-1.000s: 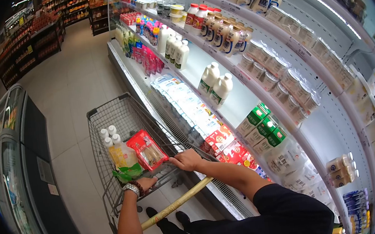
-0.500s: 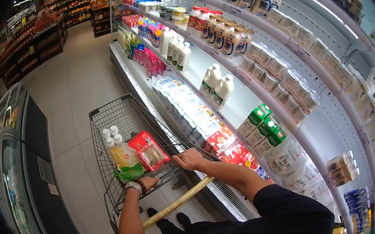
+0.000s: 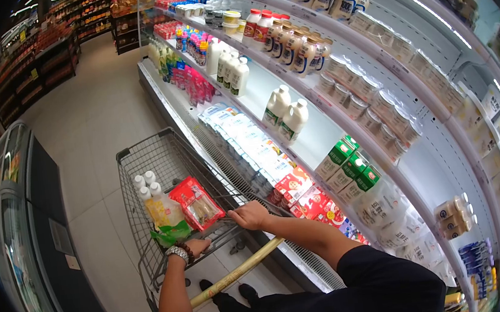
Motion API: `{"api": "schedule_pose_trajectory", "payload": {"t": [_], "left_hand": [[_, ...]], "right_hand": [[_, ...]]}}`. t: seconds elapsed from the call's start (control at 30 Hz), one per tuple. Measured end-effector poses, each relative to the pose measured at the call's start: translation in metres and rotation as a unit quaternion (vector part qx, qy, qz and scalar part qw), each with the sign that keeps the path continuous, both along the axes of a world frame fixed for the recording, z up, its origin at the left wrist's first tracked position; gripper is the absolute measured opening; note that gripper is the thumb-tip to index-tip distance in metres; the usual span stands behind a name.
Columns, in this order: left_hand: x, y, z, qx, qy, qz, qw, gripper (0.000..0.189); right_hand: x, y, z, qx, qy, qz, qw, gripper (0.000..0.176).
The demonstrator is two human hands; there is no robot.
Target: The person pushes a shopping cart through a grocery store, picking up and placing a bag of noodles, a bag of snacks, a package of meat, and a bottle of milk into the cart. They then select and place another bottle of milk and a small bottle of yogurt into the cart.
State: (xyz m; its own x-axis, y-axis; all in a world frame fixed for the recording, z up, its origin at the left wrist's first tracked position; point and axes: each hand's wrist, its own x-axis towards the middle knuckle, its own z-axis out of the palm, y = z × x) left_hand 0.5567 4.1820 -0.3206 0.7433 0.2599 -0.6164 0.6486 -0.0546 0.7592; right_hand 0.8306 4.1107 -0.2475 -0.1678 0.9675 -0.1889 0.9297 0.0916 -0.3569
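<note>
A grey wire shopping cart [image 3: 137, 144] stands before me, its yellowish handle bar [image 3: 238, 271] close to my body. My right hand [image 3: 250, 215] is closed around the cart's near rim at the right corner. Farther left, my left hand [image 3: 196, 247], with a watch and beads at the wrist, curls over the same rim; its fingertips are partly hidden. Inside the cart, just beyond my hands, lie a red package [image 3: 197, 204] with a clear window, a yellowish bag [image 3: 163, 210], a green bag [image 3: 171, 233] and several white-capped bottles [image 3: 145, 185].
A refrigerated shelf [image 3: 316, 152] runs along the right, holding milk jugs [image 3: 293, 120], green-and-white cartons [image 3: 348, 167] and red packs [image 3: 315, 204]. Glass-topped freezers [image 3: 8, 206] line the left. A tiled aisle [image 3: 87, 118] leads ahead to stocked racks [image 3: 40, 68].
The view has shifted slightly, with the shelf and freezers sitting a little differently in it. Both hands keep their places on the cart, and its contents look the same.
</note>
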Motion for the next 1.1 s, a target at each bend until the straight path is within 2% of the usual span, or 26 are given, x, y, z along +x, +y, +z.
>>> {"api": "schedule_pose_trajectory", "payload": {"t": [0.1, 0.3, 0.4, 0.5, 0.63, 0.67, 0.77, 0.8, 0.9, 0.93, 1.03, 1.1], "left_hand": [[-0.003, 0.005, 0.005, -0.010, 0.046, 0.000, 0.999, 0.063], [-0.008, -0.002, 0.009, -0.024, 0.064, 0.008, 0.998, 0.063], [-0.019, 0.013, -0.017, 0.014, 0.048, -0.055, 0.997, 0.061], [-0.027, 0.017, -0.060, 0.081, -0.027, -0.078, 0.993, 0.060], [-0.033, 0.028, -0.007, 0.018, 0.059, -0.025, 0.998, 0.060], [-0.032, 0.030, -0.030, 0.001, 0.078, -0.027, 0.997, 0.067], [-0.037, 0.039, -0.033, 0.013, 0.074, -0.043, 0.996, 0.067], [-0.039, 0.043, -0.054, 0.032, 0.055, -0.083, 0.995, 0.067], [-0.037, 0.045, -0.082, 0.084, 0.059, -0.092, 0.990, 0.067], [-0.036, 0.050, -0.070, 0.043, 0.092, -0.087, 0.991, 0.070], [-0.043, 0.053, -0.048, 0.077, 0.091, -0.014, 0.993, 0.072], [-0.048, 0.056, -0.035, 0.095, 0.084, 0.015, 0.992, 0.080]], "right_hand": [[-0.005, 0.003, 0.001, -0.002, -0.004, -0.001, 1.000, 0.055], [-0.009, 0.001, 0.005, -0.013, -0.006, 0.000, 1.000, 0.054], [-0.020, 0.011, -0.005, -0.017, -0.013, 0.000, 1.000, 0.054], [-0.025, 0.016, -0.007, -0.034, -0.022, -0.001, 0.999, 0.054], [-0.035, 0.027, -0.006, -0.026, -0.011, 0.002, 1.000, 0.054], [-0.036, 0.029, -0.009, -0.020, -0.005, 0.006, 1.000, 0.054], [-0.041, 0.035, 0.002, -0.026, -0.024, 0.101, 0.994, 0.055], [-0.037, 0.039, -0.004, -0.048, -0.004, 0.120, 0.992, 0.057], [-0.042, 0.056, 0.012, -0.073, 0.027, 0.177, 0.981, 0.070], [-0.043, 0.066, 0.005, -0.126, 0.015, 0.192, 0.973, 0.075], [-0.043, 0.080, -0.013, -0.110, 0.072, 0.243, 0.961, 0.072], [-0.043, 0.085, -0.023, -0.132, 0.044, 0.242, 0.960, 0.062]]}}
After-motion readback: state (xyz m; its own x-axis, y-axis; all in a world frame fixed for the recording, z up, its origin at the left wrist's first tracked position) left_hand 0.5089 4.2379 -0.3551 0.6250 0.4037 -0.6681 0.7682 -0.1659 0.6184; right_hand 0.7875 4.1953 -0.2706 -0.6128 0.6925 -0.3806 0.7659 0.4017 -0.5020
